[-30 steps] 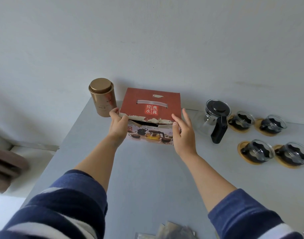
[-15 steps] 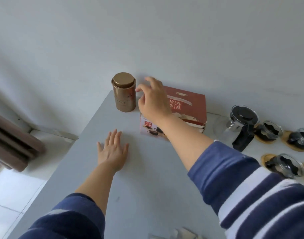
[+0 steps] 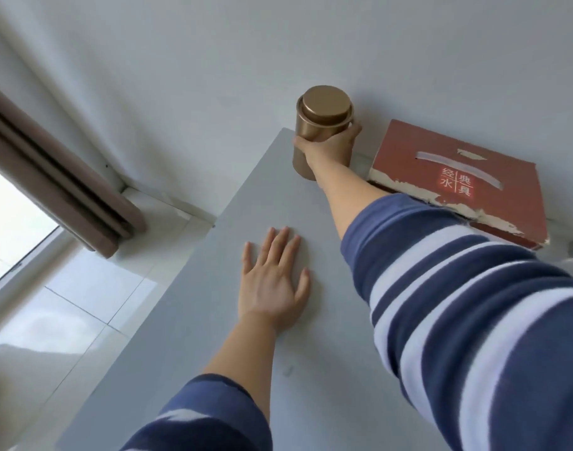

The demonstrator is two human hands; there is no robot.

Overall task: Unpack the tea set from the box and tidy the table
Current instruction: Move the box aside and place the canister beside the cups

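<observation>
A gold tea tin (image 3: 320, 120) with a round lid stands at the far left corner of the grey table (image 3: 317, 369). My right hand (image 3: 330, 148) is wrapped around its lower body, arm stretched across the table. My left hand (image 3: 273, 281) lies flat on the tabletop, fingers spread, holding nothing. The red tea set box (image 3: 457, 177) with torn white edges sits to the right of the tin against the wall; my striped right sleeve covers its near side. The teapot and cups are out of view.
The table's left edge (image 3: 181, 271) runs diagonally, with white floor tiles (image 3: 67, 304) below it. A brown curtain (image 3: 51, 177) hangs at the left by a bright window. A white wall stands just behind the tin and box.
My right hand has left the box, reached left and closed around the gold tin. My left hand came off the box and rests flat on the table. The view has swung left.
</observation>
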